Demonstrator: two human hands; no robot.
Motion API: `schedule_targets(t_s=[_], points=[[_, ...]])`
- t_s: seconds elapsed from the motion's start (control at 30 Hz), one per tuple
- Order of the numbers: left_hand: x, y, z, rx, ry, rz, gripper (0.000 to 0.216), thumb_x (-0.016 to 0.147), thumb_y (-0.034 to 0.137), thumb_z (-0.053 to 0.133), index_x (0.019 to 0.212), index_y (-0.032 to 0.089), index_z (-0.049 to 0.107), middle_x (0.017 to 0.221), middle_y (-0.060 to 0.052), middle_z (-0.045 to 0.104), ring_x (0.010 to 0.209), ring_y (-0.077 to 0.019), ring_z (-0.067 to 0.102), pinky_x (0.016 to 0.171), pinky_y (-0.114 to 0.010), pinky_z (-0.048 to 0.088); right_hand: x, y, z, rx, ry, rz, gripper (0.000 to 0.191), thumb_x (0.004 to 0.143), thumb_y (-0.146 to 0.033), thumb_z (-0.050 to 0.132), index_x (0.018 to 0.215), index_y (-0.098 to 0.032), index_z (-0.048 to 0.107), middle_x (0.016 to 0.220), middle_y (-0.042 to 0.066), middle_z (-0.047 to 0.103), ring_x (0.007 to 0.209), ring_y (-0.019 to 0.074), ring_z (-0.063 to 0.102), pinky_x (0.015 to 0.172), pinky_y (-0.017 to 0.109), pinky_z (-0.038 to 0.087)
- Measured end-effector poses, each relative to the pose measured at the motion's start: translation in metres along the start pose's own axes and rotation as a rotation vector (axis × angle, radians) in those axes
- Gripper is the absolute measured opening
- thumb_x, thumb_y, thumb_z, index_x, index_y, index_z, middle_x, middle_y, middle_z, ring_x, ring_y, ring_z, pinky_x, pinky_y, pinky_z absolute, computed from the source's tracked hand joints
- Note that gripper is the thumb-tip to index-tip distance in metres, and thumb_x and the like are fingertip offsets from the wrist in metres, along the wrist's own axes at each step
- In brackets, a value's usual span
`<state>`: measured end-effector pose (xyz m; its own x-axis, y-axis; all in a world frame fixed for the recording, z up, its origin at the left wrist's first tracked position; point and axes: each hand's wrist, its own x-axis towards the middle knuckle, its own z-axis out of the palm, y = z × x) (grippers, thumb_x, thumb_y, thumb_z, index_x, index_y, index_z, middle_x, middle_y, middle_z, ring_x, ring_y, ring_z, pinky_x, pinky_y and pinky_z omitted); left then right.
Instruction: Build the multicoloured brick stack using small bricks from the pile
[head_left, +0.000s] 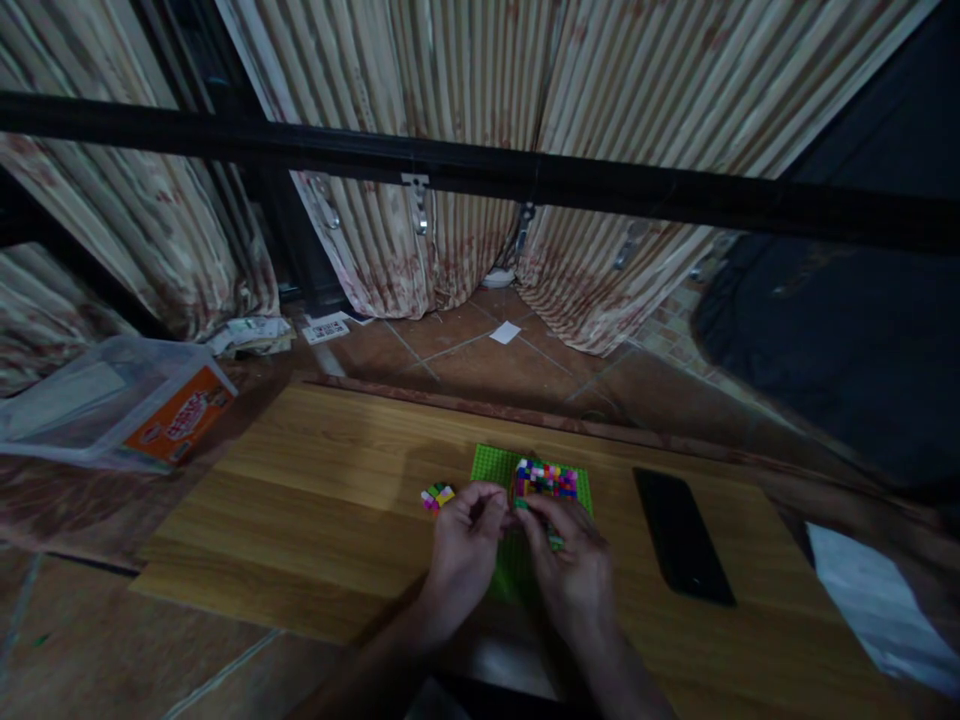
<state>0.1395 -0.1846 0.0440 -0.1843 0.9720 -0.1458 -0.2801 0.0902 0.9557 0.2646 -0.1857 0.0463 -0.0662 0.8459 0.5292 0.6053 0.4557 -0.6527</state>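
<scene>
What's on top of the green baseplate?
A multicoloured brick cluster sits on the far part of the green baseplate. Left hand and right hand cover its near part; anything under them is hidden.

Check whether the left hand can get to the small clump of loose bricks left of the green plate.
Probably yes. The left hand sits just right of the loose bricks, with only bare wooden board between them; nothing seems to block it.

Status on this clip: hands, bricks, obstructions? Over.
Fingertips of left hand and right hand meet at brick block on green baseplate; grip unclear. Nothing blocking: loose bricks by left hand, phone off right.
</scene>
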Motion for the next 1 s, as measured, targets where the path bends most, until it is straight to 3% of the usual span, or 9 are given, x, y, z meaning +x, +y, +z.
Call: schedule_targets(t_s=[0.17, 0.47, 0.67, 1.0], points=[[0.018, 0.003, 0.006, -0.061, -0.111, -0.097, 0.025, 0.074, 0.039, 0.070, 0.084, 0.016, 0.070, 0.072, -0.002, 0.069, 0.063, -0.0136, 0.062, 0.061, -0.024, 0.049, 0.024, 0.015, 0.001, -0.005, -0.018, 0.017, 0.018, 0.095, -0.034, 0.059, 0.098, -0.024, 0.074, 0.099, 0.006, 0.073, 0.095, 0.0231, 0.064, 0.084, 0.038, 0.052], [0.039, -0.004, 0.006, 0.084, -0.152, -0.029, 0.027, 0.081, 0.035, 0.064, 0.099, 0.017, 0.074, 0.077, -0.002, 0.071, 0.069, -0.0147, 0.065, 0.067, -0.026, 0.053, 0.041, 0.035, 0.001, -0.230, -0.023, -0.024, 0.020, 0.092, -0.033, 0.059, 0.092, -0.026, 0.078, 0.114, 0.008, 0.067, 0.110, 0.0282, 0.055, 0.094, 0.050, 0.044], [0.043, -0.013, 0.005, 0.178, -0.190, 0.023, 0.029, 0.086, 0.034, 0.057, 0.104, 0.018, 0.074, 0.079, -0.002, 0.071, 0.069, -0.0145, 0.064, 0.066, -0.025, 0.053, 0.043, 0.039, 0.004, -0.267, -0.025, 0.007, 0.020, 0.090, -0.030, 0.059, 0.090, -0.024, 0.078, 0.114, 0.010, 0.067, 0.111, 0.0298, 0.054, 0.096, 0.052, 0.043], [0.043, -0.017, 0.002, 0.236, -0.171, 0.034, 0.033, 0.086, 0.035, 0.056, 0.107, 0.017, 0.075, 0.078, -0.002, 0.070, 0.066, -0.0143, 0.062, 0.064, -0.025, 0.052, 0.053, 0.037, 0.003, -0.079, -0.014, 0.142, 0.028, 0.090, -0.042, 0.059, 0.097, -0.022, 0.076, 0.107, 0.011, 0.070, 0.106, 0.0274, 0.060, 0.093, 0.045, 0.048]])
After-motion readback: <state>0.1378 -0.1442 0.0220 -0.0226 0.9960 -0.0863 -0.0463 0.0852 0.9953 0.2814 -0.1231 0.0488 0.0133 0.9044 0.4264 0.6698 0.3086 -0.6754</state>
